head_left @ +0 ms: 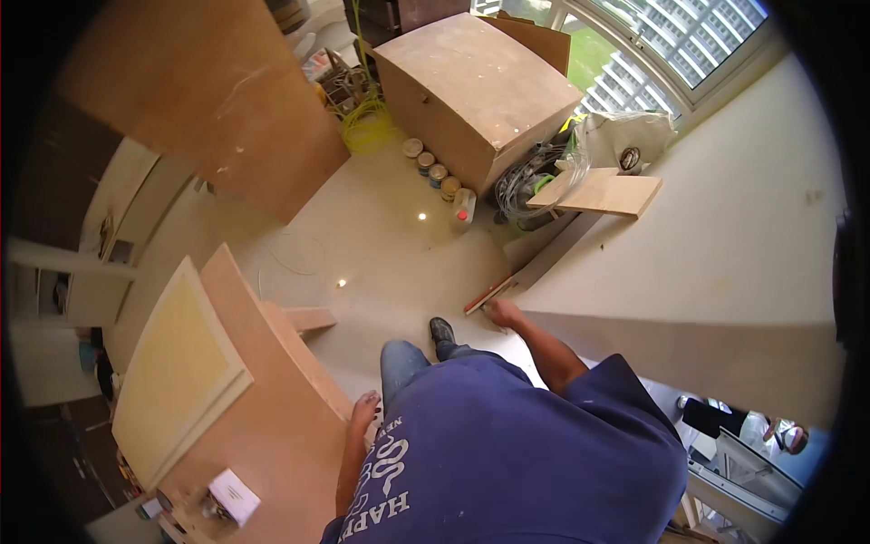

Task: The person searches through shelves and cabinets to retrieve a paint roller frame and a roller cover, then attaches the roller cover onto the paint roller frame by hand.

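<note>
My right hand (501, 313) reaches down by the lower part of the pale wall on the right. Its fingers look closed on a long, narrow reddish-brown board (487, 296) with a pale edge, whose exact kind I cannot make out. That board is tilted and sits close to the wall's foot. My left hand (366, 408) hangs beside my thigh, fingers loosely apart and holding nothing visible. Close to it is the edge of a brown wooden panel table (281, 399), with a pale yellow sheet (181, 354) lying on top.
Behind stands a large brown wooden box (471, 77), with several cans (425, 163) and a red-capped jug (463, 208) alongside. Coiled cables (521, 186) and a wooden plank (607, 192) are by the wall. A person (761, 433) is at lower right.
</note>
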A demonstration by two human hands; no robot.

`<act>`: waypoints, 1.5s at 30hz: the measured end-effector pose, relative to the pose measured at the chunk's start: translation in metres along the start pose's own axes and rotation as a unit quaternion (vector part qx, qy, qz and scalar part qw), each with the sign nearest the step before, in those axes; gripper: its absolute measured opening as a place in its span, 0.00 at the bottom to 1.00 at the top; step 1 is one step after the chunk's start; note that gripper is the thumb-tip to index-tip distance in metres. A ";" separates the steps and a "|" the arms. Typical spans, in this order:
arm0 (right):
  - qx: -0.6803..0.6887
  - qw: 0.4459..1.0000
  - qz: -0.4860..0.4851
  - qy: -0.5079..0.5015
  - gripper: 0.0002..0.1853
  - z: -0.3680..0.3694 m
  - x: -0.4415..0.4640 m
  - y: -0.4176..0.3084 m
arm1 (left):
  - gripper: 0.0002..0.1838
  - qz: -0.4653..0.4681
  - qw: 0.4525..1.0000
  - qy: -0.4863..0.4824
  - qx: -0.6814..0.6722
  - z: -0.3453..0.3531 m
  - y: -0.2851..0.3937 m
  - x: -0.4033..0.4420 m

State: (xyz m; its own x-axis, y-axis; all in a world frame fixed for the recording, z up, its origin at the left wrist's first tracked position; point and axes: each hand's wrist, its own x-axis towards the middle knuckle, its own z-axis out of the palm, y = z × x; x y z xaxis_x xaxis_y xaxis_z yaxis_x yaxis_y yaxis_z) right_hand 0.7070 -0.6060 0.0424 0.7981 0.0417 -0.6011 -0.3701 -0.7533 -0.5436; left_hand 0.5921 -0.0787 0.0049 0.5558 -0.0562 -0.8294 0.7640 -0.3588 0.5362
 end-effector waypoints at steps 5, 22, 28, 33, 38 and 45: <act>0.228 0.972 0.016 0.059 0.26 -0.065 0.192 -0.062 | 0.28 0.011 0.998 0.013 0.063 -0.058 0.072 0.072; 0.556 0.795 0.171 0.169 0.26 -0.295 0.558 -0.216 | 0.18 0.002 0.998 0.021 0.051 -0.299 0.439 0.274; 0.592 0.745 0.245 0.184 0.27 -0.346 0.662 -0.205 | 0.20 0.014 0.994 0.079 0.075 -0.341 0.588 0.334; 0.718 0.579 0.347 0.170 0.30 -0.351 0.755 -0.158 | 0.25 0.033 0.991 0.058 0.117 -0.338 0.657 0.362; 0.775 0.465 0.360 0.231 0.29 -0.352 0.781 -0.183 | 0.26 -0.024 0.999 -0.014 -0.040 -0.325 0.705 0.394; 0.762 0.467 0.398 0.206 0.19 -0.367 0.801 -0.173 | 0.27 0.054 0.995 -0.044 0.068 -0.336 0.769 0.459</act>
State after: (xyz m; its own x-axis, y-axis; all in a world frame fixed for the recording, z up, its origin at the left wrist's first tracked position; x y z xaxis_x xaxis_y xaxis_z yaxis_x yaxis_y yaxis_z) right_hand 1.5845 -0.6827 -0.1298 0.0267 -0.2207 -0.9750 -0.2855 0.9330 -0.2191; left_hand 1.5443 -0.0677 0.0890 0.5964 -0.1808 -0.7821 0.6467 -0.4690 0.6015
